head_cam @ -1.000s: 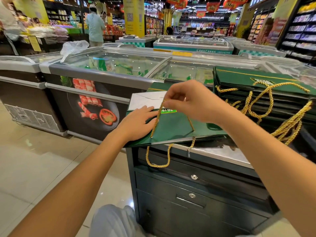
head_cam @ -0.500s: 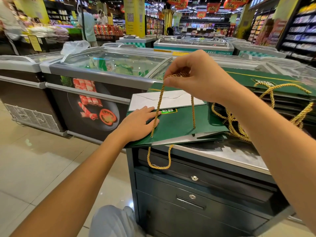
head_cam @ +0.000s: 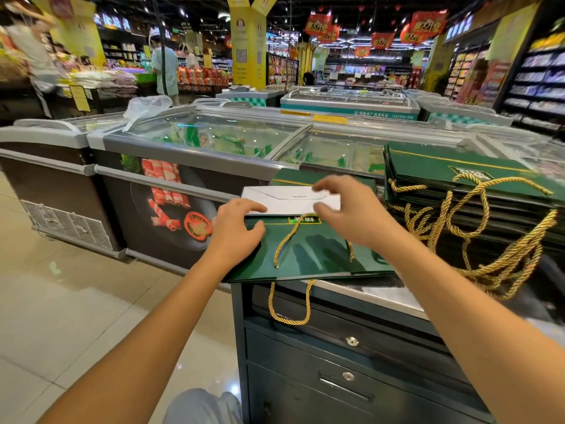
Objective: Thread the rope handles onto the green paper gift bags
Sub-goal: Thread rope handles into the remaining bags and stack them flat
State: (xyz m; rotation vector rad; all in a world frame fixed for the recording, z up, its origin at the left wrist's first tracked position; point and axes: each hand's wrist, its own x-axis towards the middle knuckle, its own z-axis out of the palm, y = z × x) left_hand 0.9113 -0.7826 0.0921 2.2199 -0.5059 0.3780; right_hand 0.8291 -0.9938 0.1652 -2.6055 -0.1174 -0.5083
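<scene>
A flat green paper gift bag [head_cam: 308, 255] lies on the counter's near left corner, its white folded bottom panel [head_cam: 287, 198] facing away from me. One gold rope handle [head_cam: 282, 243] lies looped on the bag's top face. A second gold loop [head_cam: 289, 319] hangs below the counter edge. My left hand [head_cam: 235, 228] rests on the bag's left side, fingers reaching the white panel. My right hand [head_cam: 351, 215] hovers blurred over the panel's right end with fingers spread, thumb close to the top of the rope loop.
A stack of green bags [head_cam: 458, 172] with tangled gold ropes [head_cam: 489, 240] sits on the right of the counter. The dark cabinet [head_cam: 336, 377] below has drawers. Glass-topped freezers [head_cam: 214, 136] stand behind, tiled floor [head_cam: 76, 301] to the left. People stand far back.
My right hand lifted the rope loop high, then came down to the white panel, and the rope now lies slack on the bag. My left hand stayed on the bag.
</scene>
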